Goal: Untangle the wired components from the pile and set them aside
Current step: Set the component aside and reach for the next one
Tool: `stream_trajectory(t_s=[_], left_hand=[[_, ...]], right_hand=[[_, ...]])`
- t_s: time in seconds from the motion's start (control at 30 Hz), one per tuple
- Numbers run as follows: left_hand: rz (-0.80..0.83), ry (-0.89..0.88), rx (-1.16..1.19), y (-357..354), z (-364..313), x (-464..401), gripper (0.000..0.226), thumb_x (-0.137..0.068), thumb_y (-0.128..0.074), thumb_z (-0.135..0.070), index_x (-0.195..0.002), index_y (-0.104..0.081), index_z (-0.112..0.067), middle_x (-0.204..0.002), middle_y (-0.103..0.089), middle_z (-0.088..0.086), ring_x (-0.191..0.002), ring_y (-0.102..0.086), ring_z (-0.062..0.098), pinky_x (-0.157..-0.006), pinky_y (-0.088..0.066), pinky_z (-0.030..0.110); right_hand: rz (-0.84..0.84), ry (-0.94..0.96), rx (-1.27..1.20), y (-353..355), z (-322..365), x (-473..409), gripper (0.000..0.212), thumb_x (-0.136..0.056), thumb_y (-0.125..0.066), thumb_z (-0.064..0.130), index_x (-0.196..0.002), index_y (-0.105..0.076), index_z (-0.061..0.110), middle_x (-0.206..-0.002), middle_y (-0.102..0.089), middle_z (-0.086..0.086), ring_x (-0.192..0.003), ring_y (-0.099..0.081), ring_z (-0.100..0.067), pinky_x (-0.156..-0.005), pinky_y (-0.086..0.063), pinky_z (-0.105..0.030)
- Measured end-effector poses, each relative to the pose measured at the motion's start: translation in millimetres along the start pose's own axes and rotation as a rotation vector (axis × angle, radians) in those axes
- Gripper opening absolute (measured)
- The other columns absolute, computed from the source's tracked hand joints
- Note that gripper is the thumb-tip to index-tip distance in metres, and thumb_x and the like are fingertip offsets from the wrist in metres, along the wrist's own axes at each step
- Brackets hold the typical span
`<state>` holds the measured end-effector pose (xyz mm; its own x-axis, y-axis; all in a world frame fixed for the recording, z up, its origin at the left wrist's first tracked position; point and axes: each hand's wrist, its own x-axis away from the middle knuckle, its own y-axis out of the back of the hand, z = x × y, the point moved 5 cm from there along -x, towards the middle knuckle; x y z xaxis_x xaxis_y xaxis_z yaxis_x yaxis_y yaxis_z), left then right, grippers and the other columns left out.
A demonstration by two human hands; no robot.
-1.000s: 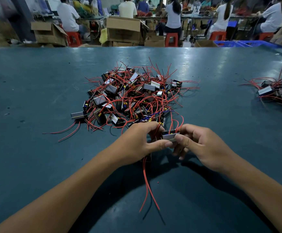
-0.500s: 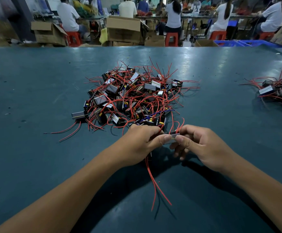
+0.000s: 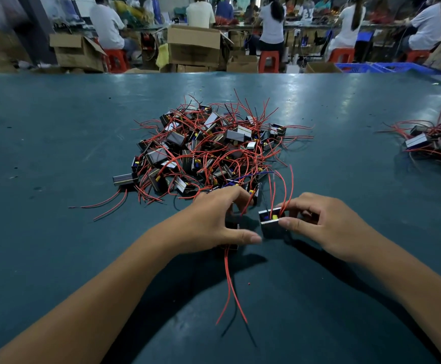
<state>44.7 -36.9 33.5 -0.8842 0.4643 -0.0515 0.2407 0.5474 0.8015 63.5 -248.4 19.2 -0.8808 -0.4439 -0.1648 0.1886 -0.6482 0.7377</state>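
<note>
At the near centre of the blue-green table [image 3: 56, 245], just short of the pile [image 3: 211, 151], the right hand [image 3: 327, 227] pinches one wired component [image 3: 272, 224] between thumb and curled fingers, its red leads rising from the top. The left hand [image 3: 214, 222] is cupped over a second component [image 3: 231, 224], fingers bent around it and thumb stretched toward the right hand; two red leads [image 3: 229, 285] trail from beneath it toward the near edge. The two pieces appear to be apart, though whether their wires are fully free of each other cannot be told.

Progress, as a judgement: early. The pile at mid-table holds many dark block-shaped components knotted in red wire, with loose ends splayed to the left and far side. A much smaller set-aside group [image 3: 435, 143] lies at the far right, well apart from the pile, and runs out of view at the right edge. Most of the sorting is therefore left, and the held pieces have not yet joined that group.

The table surface is smooth, worn and faintly glossy, with overhead light reflected along its far part and a few dark specks scattered about. Beyond its far edge lies a workshop: open cardboard boxes [image 3: 193, 46], red stools [image 3: 268, 61], blue crates [image 3: 387, 67], and seated workers [image 3: 272, 24] facing away at long benches
</note>
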Motion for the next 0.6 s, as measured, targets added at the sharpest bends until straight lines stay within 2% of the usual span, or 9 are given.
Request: stream_trajectory(t_s=[0.07,0.1,0.17,0.23,0.3,0.37,0.47,0.53,0.6], left_hand=[[0.028,0.020,-0.027,7.4,7.6,2.9,0.058,-0.075,-0.080,-0.052,-0.120,-0.054,-0.027,-0.111,-0.056,-0.018,-0.100,-0.052,0.000,-0.092,-0.042,0.019],[0.031,0.027,-0.017,11.1,10.7,4.1,0.055,-0.076,-0.081,-0.050,-0.119,-0.055,-0.027,-0.108,-0.057,-0.017,-0.099,-0.053,0.002,-0.089,-0.044,0.019],[0.050,0.036,0.018,15.9,14.2,5.5,0.045,-0.079,-0.080,-0.045,-0.115,-0.059,-0.028,-0.104,-0.062,-0.015,-0.098,-0.058,0.006,-0.088,-0.047,0.025],[0.068,0.010,0.055,19.8,14.3,5.8,0.032,-0.085,-0.077,-0.037,-0.111,-0.061,-0.027,-0.101,-0.066,-0.013,-0.097,-0.062,0.006,-0.088,-0.050,0.028],[0.004,-0.018,0.126,29.9,14.4,6.1,0.015,-0.093,-0.069,-0.024,-0.107,-0.064,-0.026,-0.095,-0.068,-0.011,-0.086,-0.064,0.007,-0.079,-0.054,0.029],[-0.100,-0.008,0.221,42.4,17.4,7.0,0.009,-0.096,-0.065,-0.016,-0.100,-0.066,-0.024,-0.082,-0.069,-0.009,-0.066,-0.062,0.004,-0.059,-0.051,0.022],[-0.074,0.043,0.251,42.7,19.9,9.0,0.003,-0.094,-0.070,-0.022,-0.094,-0.067,-0.020,-0.068,-0.066,-0.006,-0.053,-0.057,0.004,-0.048,-0.044,0.016],[0.003,0.035,0.098,33.6,17.3,7.9,0.010,-0.090,-0.073,-0.031,-0.092,-0.068,-0.022,-0.069,-0.066,-0.013,-0.055,-0.055,-0.002,-0.051,-0.042,0.011],[0.039,0.025,-0.050,24.4,14.2,5.8,0.011,-0.090,-0.073,-0.035,-0.094,-0.071,-0.025,-0.079,-0.067,-0.015,-0.067,-0.059,-0.001,-0.057,-0.043,0.011]], right_hand=[[0.024,-0.008,0.084,1.4,-1.7,0.4,0.038,-0.078,-0.057,0.060,-0.107,-0.071,0.039,-0.089,-0.063,0.009,-0.083,-0.057,-0.002,-0.070,-0.038,-0.012],[0.039,-0.015,0.102,1.2,-2.4,0.5,0.040,-0.079,-0.058,0.058,-0.110,-0.072,0.037,-0.090,-0.063,0.008,-0.082,-0.056,-0.002,-0.070,-0.038,-0.013],[0.059,-0.027,0.141,0.9,-4.3,1.0,0.036,-0.084,-0.061,0.054,-0.113,-0.072,0.035,-0.091,-0.063,0.008,-0.081,-0.056,-0.002,-0.070,-0.038,-0.014],[0.029,-0.037,0.186,3.5,-5.5,1.5,0.023,-0.087,-0.066,0.047,-0.105,-0.073,0.036,-0.089,-0.065,0.010,-0.081,-0.057,0.000,-0.068,-0.038,-0.011],[-0.118,-0.034,0.195,13.9,-3.0,2.1,0.009,-0.087,-0.069,0.042,-0.088,-0.074,0.034,-0.080,-0.067,0.010,-0.076,-0.059,-0.001,-0.066,-0.039,-0.012],[-0.311,0.002,0.190,25.1,1.4,4.7,0.015,-0.088,-0.068,0.036,-0.075,-0.070,0.030,-0.070,-0.066,0.008,-0.070,-0.058,-0.007,-0.063,-0.040,-0.015],[-0.408,0.100,0.179,22.3,14.8,7.3,0.017,-0.092,-0.065,0.032,-0.077,-0.067,0.024,-0.070,-0.062,0.007,-0.068,-0.056,-0.011,-0.065,-0.041,-0.021],[-0.377,0.154,0.168,12.0,24.7,7.5,0.013,-0.089,-0.061,0.030,-0.081,-0.067,0.022,-0.073,-0.060,0.008,-0.069,-0.055,-0.011,-0.066,-0.042,-0.025],[-0.335,0.208,0.167,1.6,33.3,7.8,0.011,-0.089,-0.061,0.027,-0.085,-0.068,0.020,-0.076,-0.059,0.009,-0.072,-0.054,-0.009,-0.068,-0.042,-0.026]])
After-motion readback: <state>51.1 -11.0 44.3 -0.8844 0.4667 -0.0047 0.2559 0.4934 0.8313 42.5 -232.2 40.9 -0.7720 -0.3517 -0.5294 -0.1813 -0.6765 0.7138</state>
